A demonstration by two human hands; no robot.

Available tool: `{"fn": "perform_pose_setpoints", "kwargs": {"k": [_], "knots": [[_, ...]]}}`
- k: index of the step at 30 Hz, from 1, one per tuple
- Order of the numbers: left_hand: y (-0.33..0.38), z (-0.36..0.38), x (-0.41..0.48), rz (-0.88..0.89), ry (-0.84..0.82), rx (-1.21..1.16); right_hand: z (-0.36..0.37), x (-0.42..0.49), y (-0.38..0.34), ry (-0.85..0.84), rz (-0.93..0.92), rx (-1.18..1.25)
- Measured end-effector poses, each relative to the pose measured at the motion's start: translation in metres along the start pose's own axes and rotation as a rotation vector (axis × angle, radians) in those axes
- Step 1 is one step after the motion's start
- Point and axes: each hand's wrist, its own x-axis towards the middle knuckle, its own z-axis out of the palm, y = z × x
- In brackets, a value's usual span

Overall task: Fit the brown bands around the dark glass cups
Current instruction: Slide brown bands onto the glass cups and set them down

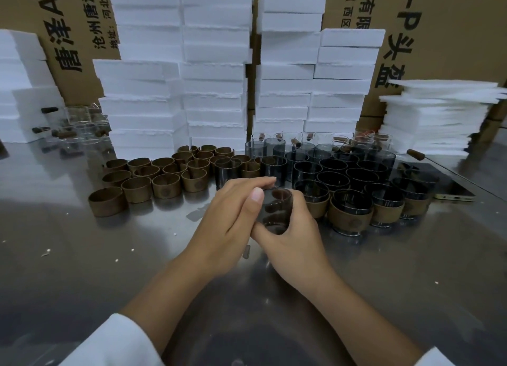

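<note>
left hand point(227, 217), right hand point(297, 245); each grip curled round one empty dark glass cup point(275, 210)

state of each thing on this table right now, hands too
dark glass cup in hands: tilted, no band on it
left hand: pinches the cup's rim
right hand: curled round the cup
front-right dark glass cups: upright, banded
rear dark glass cups: upright, bare
loose brown bands: standing empty, left side

Head camera looks forward and down, close over the table point(109, 256).
</note>
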Motion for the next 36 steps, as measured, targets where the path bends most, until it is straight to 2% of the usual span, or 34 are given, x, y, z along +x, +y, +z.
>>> {"fn": "perform_pose_setpoints", "kwargs": {"k": [6, 12, 22, 28, 36], "knots": [[0.012, 0.003, -0.002, 0.119, -0.023, 0.037, -0.001, -0.001, -0.003, -0.065, -0.032, -0.007], [0.017, 0.008, -0.005, 0.242, 0.011, 0.044, -0.001, 0.002, 0.004, -0.012, -0.031, -0.123], [0.011, 0.01, -0.005, 0.184, 0.042, 0.029, -0.001, 0.004, 0.005, 0.042, 0.05, -0.217], [0.014, 0.009, -0.006, 0.167, 0.117, 0.117, -0.002, 0.006, 0.003, 0.086, 0.091, -0.16], [0.009, 0.008, -0.002, 0.155, 0.216, 0.198, -0.001, 0.005, 0.0, 0.156, 0.047, -0.105]]}}
